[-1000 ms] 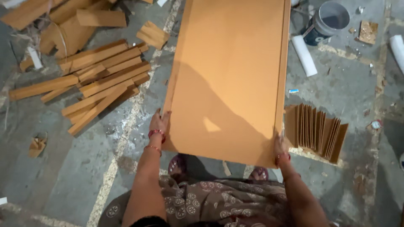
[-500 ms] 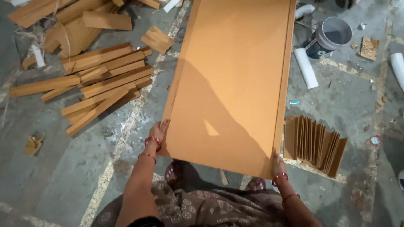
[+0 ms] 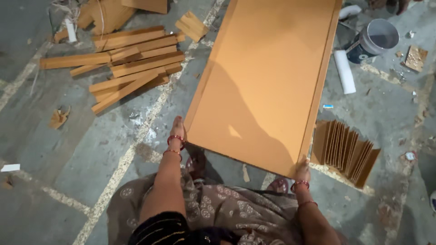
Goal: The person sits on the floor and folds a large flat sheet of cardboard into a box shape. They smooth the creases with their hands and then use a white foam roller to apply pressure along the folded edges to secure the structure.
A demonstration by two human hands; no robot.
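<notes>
I see a grey concrete floor (image 3: 91, 149) with pale painted lines. On it, far left, lies a heap of wooden strips (image 3: 122, 63); a small wood scrap (image 3: 59, 118) lies nearer. To the right stands a row of cardboard pieces (image 3: 345, 149) on edge. Far right sit a paint bucket (image 3: 374, 38) and a white tube (image 3: 344, 71).

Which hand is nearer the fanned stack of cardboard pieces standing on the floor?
Right. The right hand grips the large orange board's near corner, just beside the fanned stack of cardboard pieces. The left hand holds the board's opposite edge, farther away.
</notes>
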